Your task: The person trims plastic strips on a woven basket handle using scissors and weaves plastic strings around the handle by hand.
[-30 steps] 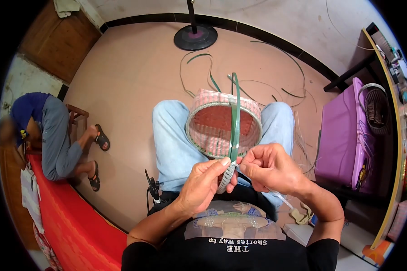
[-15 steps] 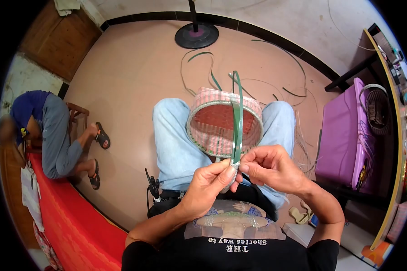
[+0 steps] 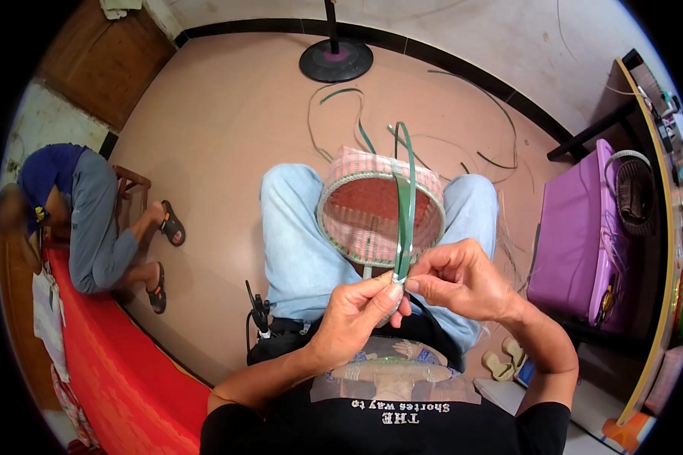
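A pink and white woven basket (image 3: 383, 208) rests on its side between my knees, its round opening facing me. Green strips (image 3: 405, 220) run across the opening as a handle, and their near end is partly wrapped in a pale strip. My left hand (image 3: 360, 311) is closed, pinching this wrapped part between thumb and fingers. Just to the right, the fingertips of my right hand (image 3: 459, 280) are pinched together at the same spot, on what looks like the pale strip. The strip is mostly hidden by my fingers.
Loose green strips (image 3: 495, 161) lie on the floor beyond the basket. A black round stand base (image 3: 336, 61) is farther back. On the right are a purple bin (image 3: 569, 227) and a dark basket (image 3: 634, 189). Another person (image 3: 91, 212) sits bent over at left, beside a red cloth (image 3: 129, 356).
My right hand has come in against the wrapped part, and the pale strip that trailed below it no longer shows. The view has shifted slightly.
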Available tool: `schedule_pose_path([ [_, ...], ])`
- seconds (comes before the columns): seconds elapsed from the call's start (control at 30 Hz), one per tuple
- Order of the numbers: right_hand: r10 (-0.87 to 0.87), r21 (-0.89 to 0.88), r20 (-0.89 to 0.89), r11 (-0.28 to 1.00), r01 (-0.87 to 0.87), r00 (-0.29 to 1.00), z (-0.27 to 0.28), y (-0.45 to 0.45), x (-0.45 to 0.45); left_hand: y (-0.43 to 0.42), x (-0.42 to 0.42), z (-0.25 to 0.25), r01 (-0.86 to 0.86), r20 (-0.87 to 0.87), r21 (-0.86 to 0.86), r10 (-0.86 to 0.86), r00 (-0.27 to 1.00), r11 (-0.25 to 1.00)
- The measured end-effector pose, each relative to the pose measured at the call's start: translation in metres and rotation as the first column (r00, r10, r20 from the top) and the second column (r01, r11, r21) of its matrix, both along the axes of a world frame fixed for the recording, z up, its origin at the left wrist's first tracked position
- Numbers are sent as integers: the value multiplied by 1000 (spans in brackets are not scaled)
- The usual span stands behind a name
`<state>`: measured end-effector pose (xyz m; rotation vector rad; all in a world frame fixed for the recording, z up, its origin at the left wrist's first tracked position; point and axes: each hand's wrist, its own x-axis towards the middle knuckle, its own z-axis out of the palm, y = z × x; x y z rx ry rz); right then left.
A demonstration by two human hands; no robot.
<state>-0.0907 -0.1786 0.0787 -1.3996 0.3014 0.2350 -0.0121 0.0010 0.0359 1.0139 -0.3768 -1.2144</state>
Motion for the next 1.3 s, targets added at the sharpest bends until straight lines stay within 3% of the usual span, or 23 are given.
schedule_pose_path([
  [0.3,-35,-29,-78,999,33,996,12,9,-1,-6,1,0,-102,-2,22,102,995,994],
  [0.4,-49,-58,-76,997,44,996,16,9,-6,-11,3,3,-99,91,-2,99,991,995],
  [0.5,-56,-54,-149,997,48,987,14,7,-10,-15,6,10,-119,34,39,118,992,992],
  [0.6,-74,3,-159,997,76,984,10,9,-11,-16,4,5,-118,19,36,117,993,992],
  [0.7,-61,121,-190,989,85,980,17,12,-4,-13,2,3,-120,223,29,111,968,992],
  [0.9,-51,236,-284,964,121,957,20,9,-2,-9,1,3,-75,218,-37,81,973,997],
  [1.0,-56,288,-390,941,179,919,22,4,-1,-7,-6,4,-125,134,-63,133,982,990],
  [1.3,-90,126,-339,982,140,937,37,2,11,-12,-12,-1,-181,566,7,145,811,983],
])
